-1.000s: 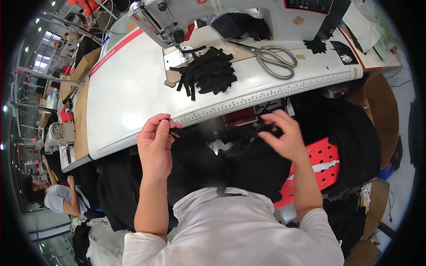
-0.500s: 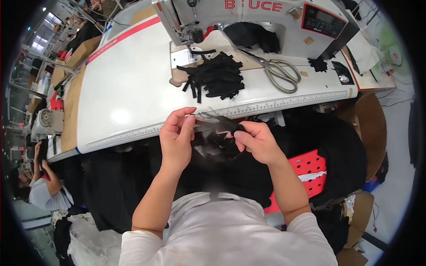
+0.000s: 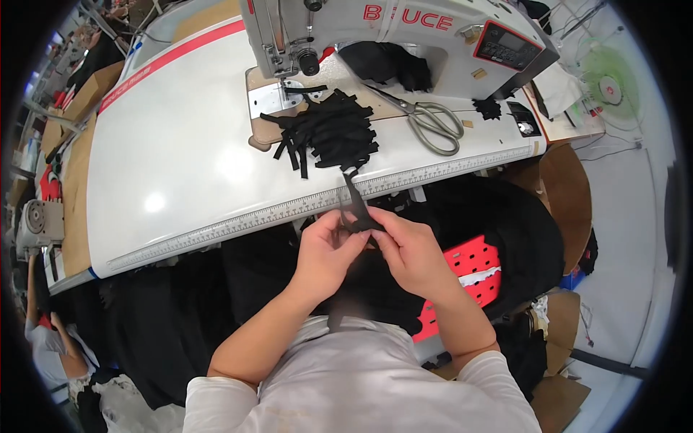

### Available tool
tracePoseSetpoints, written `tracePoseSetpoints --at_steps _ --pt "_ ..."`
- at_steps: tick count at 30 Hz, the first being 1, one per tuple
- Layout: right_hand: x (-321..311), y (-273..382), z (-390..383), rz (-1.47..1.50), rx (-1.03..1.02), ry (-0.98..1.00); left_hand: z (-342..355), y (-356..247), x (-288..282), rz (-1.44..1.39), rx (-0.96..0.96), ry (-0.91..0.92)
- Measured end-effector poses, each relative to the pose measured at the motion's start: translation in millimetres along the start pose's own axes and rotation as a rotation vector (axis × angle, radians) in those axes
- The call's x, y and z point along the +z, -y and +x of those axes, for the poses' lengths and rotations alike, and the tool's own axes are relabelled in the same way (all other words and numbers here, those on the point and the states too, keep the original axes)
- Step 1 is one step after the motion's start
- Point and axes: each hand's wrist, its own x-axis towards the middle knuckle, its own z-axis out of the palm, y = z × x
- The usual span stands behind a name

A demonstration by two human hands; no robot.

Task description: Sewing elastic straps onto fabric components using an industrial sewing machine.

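My left hand (image 3: 328, 252) and my right hand (image 3: 411, 252) meet below the table's front edge, both pinching a black fabric strip (image 3: 355, 191). The strip reaches up over the ruler (image 3: 267, 222) along the edge toward a pile of short black strips (image 3: 325, 130) on the white table. The pile lies beside the metal plate (image 3: 266, 101) of a white sewing machine (image 3: 375, 20). Steel scissors (image 3: 444, 133) lie to the right of the pile.
Black fabric (image 3: 159, 317) hangs below the table around a red perforated piece (image 3: 476, 252). Another machine (image 3: 36, 224) and a co-worker (image 3: 50, 346) are at the left. A green fan (image 3: 613, 90), cardboard (image 3: 570, 195) and cables are at the right.
My hands, apart a second ago, have come together toward the centre, with my right hand moving leftward. The strip between them now points upward. The view has shifted slightly.
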Motion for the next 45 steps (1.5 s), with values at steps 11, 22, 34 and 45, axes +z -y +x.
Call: tracePoseSetpoints --at_steps 11,22,34,45 --pt "-2 16 -2 -0.177 0.032 -0.153 -5 4 -9 -0.078 -0.186 0.152" --pt "-63 -10 -15 -0.338 0.252 -0.628 6 1 -31 0.282 -0.141 0.282" --pt "-182 -57 -20 0.232 0.557 -0.607 -46 -15 -90 0.28 0.121 0.031" --pt "-252 -81 -42 0.275 0.623 -0.2 -76 -87 -113 -0.183 0.426 -0.018"
